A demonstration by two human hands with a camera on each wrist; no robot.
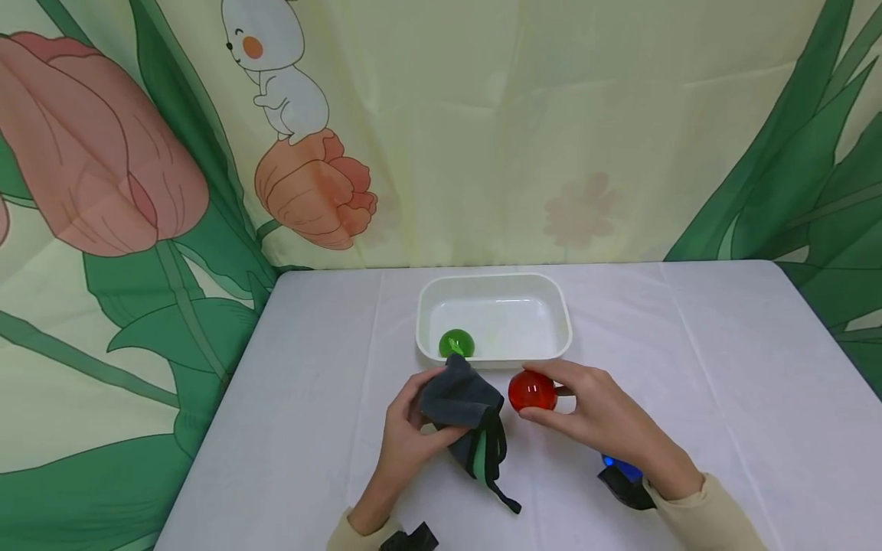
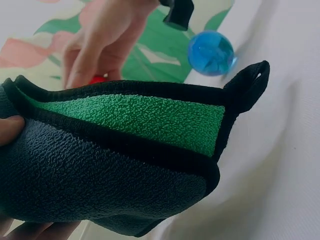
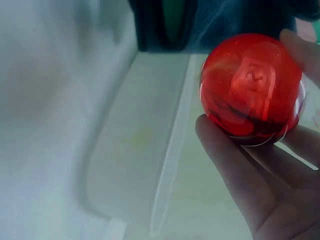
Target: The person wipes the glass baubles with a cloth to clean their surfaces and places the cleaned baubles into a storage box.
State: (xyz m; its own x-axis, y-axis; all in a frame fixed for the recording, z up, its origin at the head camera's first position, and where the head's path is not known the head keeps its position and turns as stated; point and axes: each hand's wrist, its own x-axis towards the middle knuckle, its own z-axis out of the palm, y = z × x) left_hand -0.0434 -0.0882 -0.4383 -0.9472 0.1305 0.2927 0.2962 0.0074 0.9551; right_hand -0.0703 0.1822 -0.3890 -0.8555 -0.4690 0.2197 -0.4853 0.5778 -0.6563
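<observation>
My left hand grips a folded cloth, dark grey-blue outside and green inside, with black edging and a hanging loop. In the left wrist view its two layers part, and the green lining shows between them. Just right of the cloth, my right hand holds a clear red ball between thumb and fingers. The right wrist view shows that red ball near the cloth, apart from the table. A clear green ball lies in the white tray, at its front left.
A clear blue ball sits on the white-covered table, partly hidden behind my right wrist in the head view. The tray stands behind both hands. Beyond the table's far edge hangs a printed curtain with tulips and leaves.
</observation>
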